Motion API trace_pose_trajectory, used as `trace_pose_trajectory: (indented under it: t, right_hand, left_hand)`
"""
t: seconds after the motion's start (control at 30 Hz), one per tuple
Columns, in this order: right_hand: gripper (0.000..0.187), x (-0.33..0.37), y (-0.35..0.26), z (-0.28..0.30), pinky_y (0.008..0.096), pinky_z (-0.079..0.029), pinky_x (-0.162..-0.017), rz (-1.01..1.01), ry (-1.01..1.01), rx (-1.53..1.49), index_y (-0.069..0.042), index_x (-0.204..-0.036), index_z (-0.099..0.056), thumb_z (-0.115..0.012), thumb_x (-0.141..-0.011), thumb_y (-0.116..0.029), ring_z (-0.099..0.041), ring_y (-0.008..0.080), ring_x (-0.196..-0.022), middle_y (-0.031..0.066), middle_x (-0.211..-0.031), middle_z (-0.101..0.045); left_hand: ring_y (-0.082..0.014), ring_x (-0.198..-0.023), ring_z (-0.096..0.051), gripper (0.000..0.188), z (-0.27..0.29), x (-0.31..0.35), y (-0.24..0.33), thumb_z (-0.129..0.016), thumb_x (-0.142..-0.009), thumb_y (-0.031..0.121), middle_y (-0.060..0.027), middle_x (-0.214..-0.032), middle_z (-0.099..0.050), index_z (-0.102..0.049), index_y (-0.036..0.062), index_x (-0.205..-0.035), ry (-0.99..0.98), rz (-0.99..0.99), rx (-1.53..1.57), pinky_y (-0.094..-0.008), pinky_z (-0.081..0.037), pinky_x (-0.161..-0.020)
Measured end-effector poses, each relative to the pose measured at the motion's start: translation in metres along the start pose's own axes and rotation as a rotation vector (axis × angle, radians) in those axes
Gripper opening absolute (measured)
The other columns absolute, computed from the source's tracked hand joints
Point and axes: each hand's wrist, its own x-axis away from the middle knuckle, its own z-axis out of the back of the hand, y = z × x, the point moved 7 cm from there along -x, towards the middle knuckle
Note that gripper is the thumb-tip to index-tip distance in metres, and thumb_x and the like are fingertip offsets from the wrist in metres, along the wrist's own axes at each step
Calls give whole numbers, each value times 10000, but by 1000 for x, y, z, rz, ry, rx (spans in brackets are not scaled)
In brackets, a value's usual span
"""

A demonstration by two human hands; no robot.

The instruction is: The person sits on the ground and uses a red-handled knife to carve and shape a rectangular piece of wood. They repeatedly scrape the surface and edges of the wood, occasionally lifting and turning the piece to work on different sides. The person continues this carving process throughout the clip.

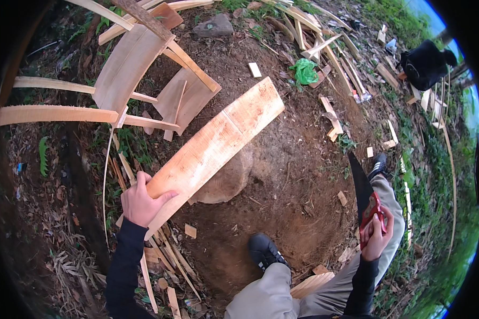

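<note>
Spanning the centre, a plank (218, 143) slants up and rightward over a partly covered stump (231, 178). At right, a handsaw (362, 189) points its blade forward. The left hand (142, 203), forearm (124, 271) rising from below, grasps the plank's near end, thumb uppermost, fingertips hidden. The right hand (377, 238) curls its fingers around the handsaw's red handle (371, 211), its thumb indistinct.
</note>
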Motion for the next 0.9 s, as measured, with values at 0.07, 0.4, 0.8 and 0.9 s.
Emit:
trace_pose_trajectory:
  t: [0.07, 0.4, 0.8, 0.9]
  right_hand:
    - [250, 0, -1, 2, 208, -267, -357, -1, 11, 22, -51, -1256, -534, -544, -1007, -56, -321, 33, -387, -48, -565, -385]
    - [253, 3, 3, 0, 205, -262, -357, -19, 7, -7, -48, -1260, -536, -555, -1008, -63, -321, 29, -392, -50, -578, -387]
    - [371, 11, -25, -17, 189, -392, -503, 244, -47, 460, -40, -1336, -435, -583, -996, -69, -520, 63, -558, 25, -769, -604]
    - [282, -3, 3, -4, 195, -389, -493, 138, -68, 298, -48, -1254, -452, -584, -1012, -108, -518, 69, -531, 32, -701, -592]
  left_hand:
    - [-301, -640, -641, 598, 19, -1, 13, -901, -645, 496, -95, -722, -612, -529, 80, -861, 165, -79, -32, -402, -498, -569]
    - [-233, -516, -580, 545, 11, -9, 12, -846, -703, 541, -51, -591, -538, -538, 94, -765, 203, -324, -65, -379, -479, -499]
    - [-311, -732, -659, 586, -81, -45, -43, -834, -704, 517, -133, -790, -632, -524, 68, -917, -128, -134, 299, -416, -522, -678]
    - [-343, -964, -598, 647, -97, -39, -45, -822, -707, 473, -157, -1000, -576, -506, 55, -1087, -164, -87, 277, -454, -470, -864]
